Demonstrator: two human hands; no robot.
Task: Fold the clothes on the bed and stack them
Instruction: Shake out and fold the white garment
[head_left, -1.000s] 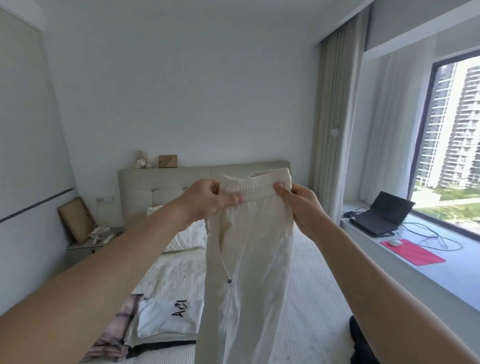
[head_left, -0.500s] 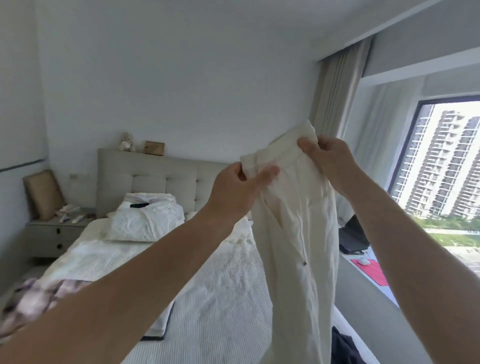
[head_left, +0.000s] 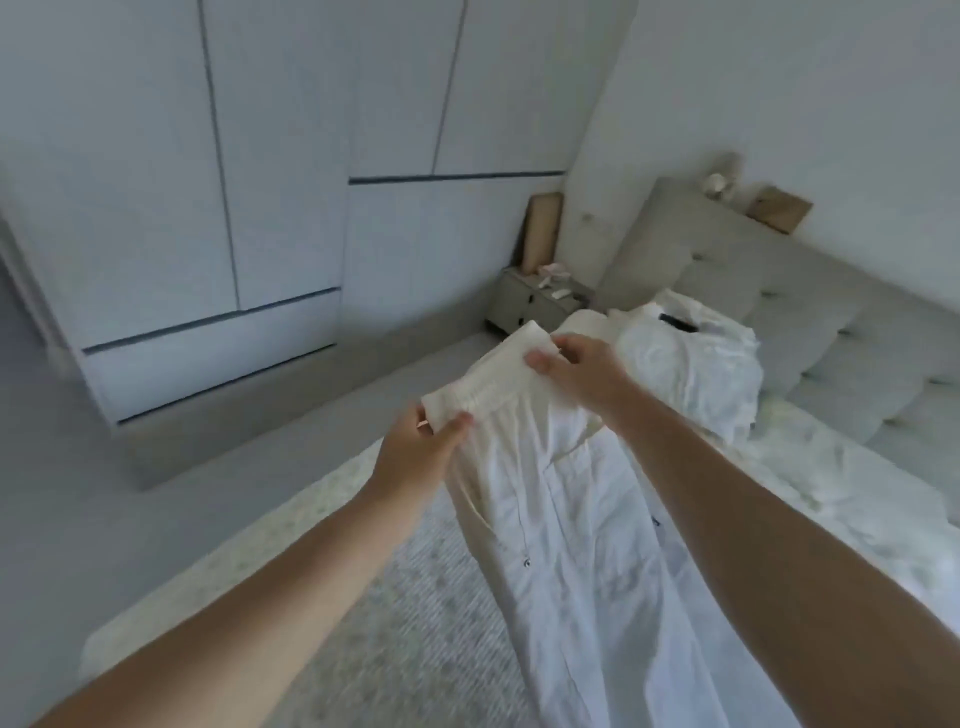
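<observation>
Both hands, left hand (head_left: 415, 447) and right hand (head_left: 582, 371), pinching the waistband, have swung the cream trousers (head_left: 561, 519) down (held high earlier) over the bed (head_left: 415, 613), probably to lay them flat.

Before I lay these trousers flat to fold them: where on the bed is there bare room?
The ribbed cover lies bare from the bed's near left edge to the hanging trousers, under the left hand. Toward the headboard it is crowded: a rumpled white heap sits behind the right hand, with creased bedding to its right.
</observation>
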